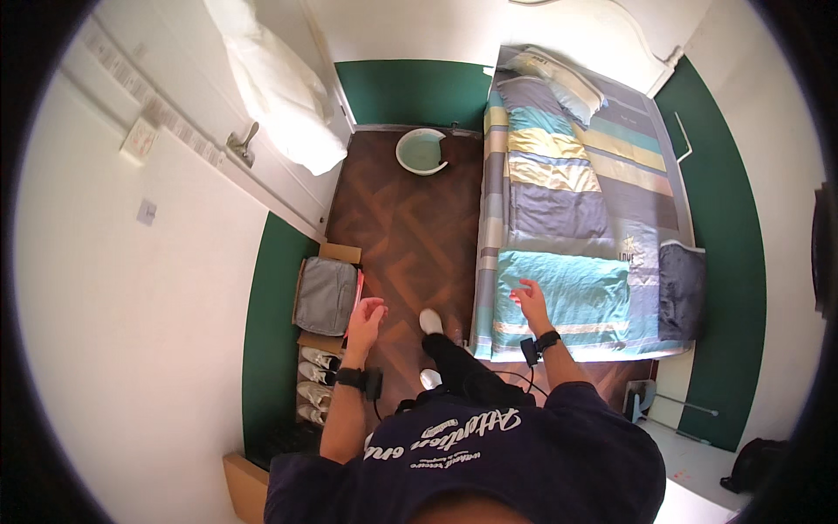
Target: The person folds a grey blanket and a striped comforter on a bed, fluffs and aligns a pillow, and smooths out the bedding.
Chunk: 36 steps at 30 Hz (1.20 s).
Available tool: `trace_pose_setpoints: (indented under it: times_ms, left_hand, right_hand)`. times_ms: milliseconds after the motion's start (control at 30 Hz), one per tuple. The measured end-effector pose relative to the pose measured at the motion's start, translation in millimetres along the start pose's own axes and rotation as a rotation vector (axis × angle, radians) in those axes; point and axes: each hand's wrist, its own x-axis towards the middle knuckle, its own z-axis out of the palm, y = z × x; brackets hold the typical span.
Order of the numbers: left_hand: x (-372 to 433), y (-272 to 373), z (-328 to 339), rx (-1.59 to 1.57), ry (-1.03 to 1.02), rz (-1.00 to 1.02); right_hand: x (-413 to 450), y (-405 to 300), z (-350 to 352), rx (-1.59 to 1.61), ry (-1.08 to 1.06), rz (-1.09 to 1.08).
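My left hand (368,321) is held in the air with its fingers loosely curled and nothing in it, just right of a grey fabric bag (325,296) in a cardboard box. Over the near end of the bed, my right hand (529,302) hovers with bent, parted fingers, holding nothing. Beneath it lies a folded turquoise striped cloth (579,281). Farther up the mattress are a folded striped quilt (556,209) and a pillow (563,82). Each wrist wears a black band with a small cabled device.
A round basin (421,152) stands on the wooden floor near the far green wall. Several white shoes (317,375) line the left wall beside an open carton. A white door (262,78) with white fabric hanging on it is at upper left. A dark folded cloth (682,291) lies at the bed's right edge.
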Motion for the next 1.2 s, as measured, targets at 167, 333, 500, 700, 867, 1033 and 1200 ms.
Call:
trace_pose_setpoints:
  times_ms: [167, 333, 500, 700, 867, 1033, 1200]
  left_hand:
    - [80.1, 46.1, 9.6, 0.018, -0.112, 0.023]
    - [189.7, 91.4, 17.7, 0.139, -0.205, 0.055]
    - [298.9, 147.7, 56.6, 0.164, -0.277, 0.055]
    - [412.2, 203.2, 108.7, 0.148, -0.364, 0.016]
    - [533.3, 236.8, 168.3, 0.199, -0.510, 0.040]
    - [644.5, 234.8, 247.9, 0.249, -0.665, 0.036]
    - [703.4, 224.5, 315.5, 0.389, -0.869, -0.087]
  right_hand:
    - [56.7, -15.8, 12.8, 0.145, 0.079, -0.007]
    - [140.2, -24.0, 0.3, 0.189, 0.189, -0.002]
    - [214.3, -57.8, -19.1, 0.160, 0.229, 0.064]
    - [280.6, -99.2, -11.7, 0.175, 0.239, 0.076]
    - [330.7, -69.4, -3.3, 0.124, 0.280, 0.276]
    - [361.0, -50.2, 17.1, 0.595, 0.545, 0.565]
    - [398.9, -22.3, 62.2, 1.279, 0.714, 0.483]
